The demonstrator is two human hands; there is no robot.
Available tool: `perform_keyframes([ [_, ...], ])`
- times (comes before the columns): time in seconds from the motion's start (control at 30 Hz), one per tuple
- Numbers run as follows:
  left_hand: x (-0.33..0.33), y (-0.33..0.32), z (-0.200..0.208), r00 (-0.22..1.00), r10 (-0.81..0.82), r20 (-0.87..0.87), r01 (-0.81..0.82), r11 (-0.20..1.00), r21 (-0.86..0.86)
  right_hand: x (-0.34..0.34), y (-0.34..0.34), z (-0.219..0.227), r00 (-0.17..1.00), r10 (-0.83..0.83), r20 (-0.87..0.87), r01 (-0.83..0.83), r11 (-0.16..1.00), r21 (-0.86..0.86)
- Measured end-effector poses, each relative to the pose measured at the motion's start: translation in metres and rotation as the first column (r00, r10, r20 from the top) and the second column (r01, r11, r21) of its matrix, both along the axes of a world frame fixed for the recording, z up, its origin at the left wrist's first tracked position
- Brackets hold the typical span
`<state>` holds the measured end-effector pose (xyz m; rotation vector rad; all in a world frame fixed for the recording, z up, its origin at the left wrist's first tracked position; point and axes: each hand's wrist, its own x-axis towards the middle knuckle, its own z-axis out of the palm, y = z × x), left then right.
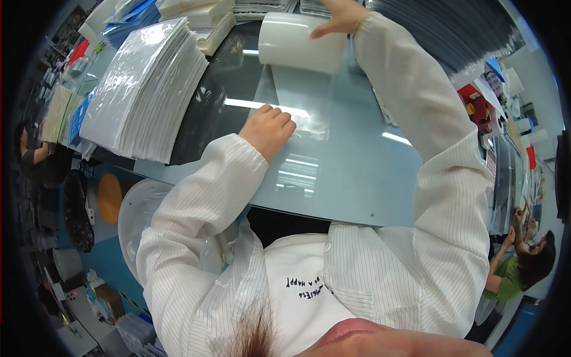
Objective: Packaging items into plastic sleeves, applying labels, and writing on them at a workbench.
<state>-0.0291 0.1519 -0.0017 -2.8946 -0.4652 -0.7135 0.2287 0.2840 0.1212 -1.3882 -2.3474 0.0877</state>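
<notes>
A roll of whitish translucent film (291, 44) lies across the far part of the glossy tabletop (345, 190). Stretched over the right end of this roll, the thumb of my right hand (345, 16) stands apart from its fingers, which the upper edge partly cuts off. A clear sheet (303, 89) extends from beneath the roll toward me, its outline faint under the reflections. At the left side of that sheet my left hand (267, 130) is closed, fingers curled down against the surface. Whatever is between those fingers is hidden.
A tall stack of plastic-wrapped white sheets (143, 89) stands on the left. Cream-coloured packs (199, 21) lie behind it, and a dark stack of sheets (446, 30) rises at far right. A white tub (140, 208) sits below the table's left edge. A person in green (508, 268) is at right.
</notes>
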Motion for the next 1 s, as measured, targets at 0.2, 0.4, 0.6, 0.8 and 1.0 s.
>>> perform_keyframes([
  [0.2, -0.002, -0.031, -0.004, 0.999, -0.028, -0.028, 0.029, 0.999, 0.019, -0.054, -0.028, -0.054, 0.875, -0.373, 0.309, 0.182, 0.844, 0.504],
  [0.4, -0.053, -0.092, 0.018, 0.990, -0.105, -0.093, 0.096, 0.991, -0.096, -0.019, 0.007, -0.020, 0.950, -0.244, 0.193, 0.212, 0.962, 0.172],
  [0.6, -0.088, -0.158, 0.021, 0.991, -0.125, -0.041, 0.110, 0.957, -0.268, -0.033, 0.029, -0.022, 0.968, -0.237, 0.079, 0.238, 0.971, -0.013],
  [0.8, -0.127, -0.208, 0.023, 1.000, 0.026, -0.017, -0.030, 0.930, -0.367, -0.062, -0.026, -0.031, 0.857, -0.361, 0.368, 0.324, 0.932, 0.160],
  [1.0, -0.143, -0.233, 0.006, 0.999, -0.004, 0.037, 0.020, 0.898, -0.439, 0.020, 0.054, -0.051, 0.859, -0.507, 0.071, 0.511, 0.858, -0.057],
])
